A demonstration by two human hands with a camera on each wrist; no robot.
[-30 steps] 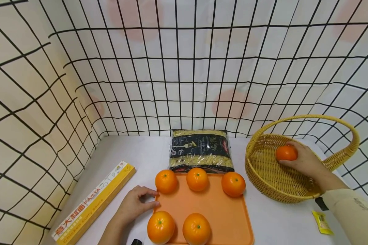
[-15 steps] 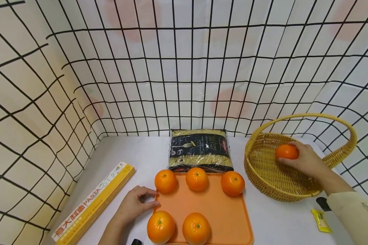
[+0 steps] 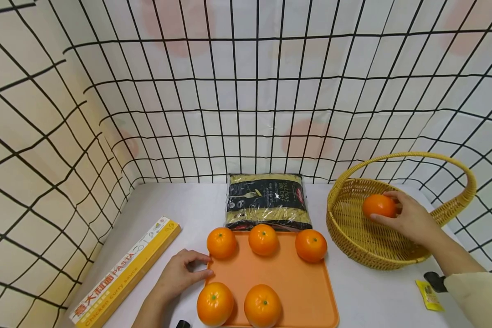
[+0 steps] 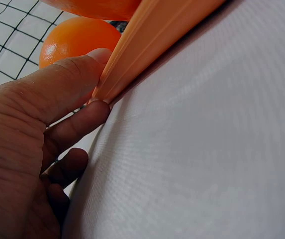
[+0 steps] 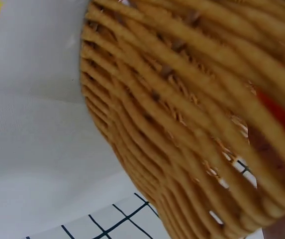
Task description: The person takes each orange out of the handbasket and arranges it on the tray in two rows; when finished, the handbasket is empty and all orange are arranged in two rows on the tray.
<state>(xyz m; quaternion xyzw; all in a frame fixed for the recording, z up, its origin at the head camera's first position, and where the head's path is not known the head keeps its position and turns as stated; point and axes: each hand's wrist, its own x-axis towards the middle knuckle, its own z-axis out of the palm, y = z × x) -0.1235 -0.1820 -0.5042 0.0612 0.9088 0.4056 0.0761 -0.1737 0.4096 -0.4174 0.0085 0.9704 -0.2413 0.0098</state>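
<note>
My right hand [image 3: 414, 221] reaches inside a yellow wicker basket [image 3: 352, 239], thumb and fingers round an orange [image 3: 378, 206]. In the right wrist view the basket's woven side [image 5: 147, 134] fills much of the picture and hides most of that hand. On the left, my left hand [image 3: 179, 273] pinches the left edge of an orange tray [image 3: 291, 282]; its thumb [image 4: 77, 72] lies along the tray's side [image 4: 137, 55]. Three oranges [image 3: 263, 239] line the tray's far edge, and two more oranges [image 3: 215, 304] sit at the near left and near middle.
A clear bag of pasta [image 3: 268, 200] lies behind the tray. A long yellow pasta box [image 3: 127, 273] slants along the left. Right of the tray, a small yellow packet [image 3: 429, 295] lies below the basket. Grid-patterned cloth walls [image 3: 258, 91] enclose the table.
The orange in the basket has shifted slightly left, with more of it showing as the right hand's fingers draw to its right side. The right forearm has turned a little; the left hand stays put.
</note>
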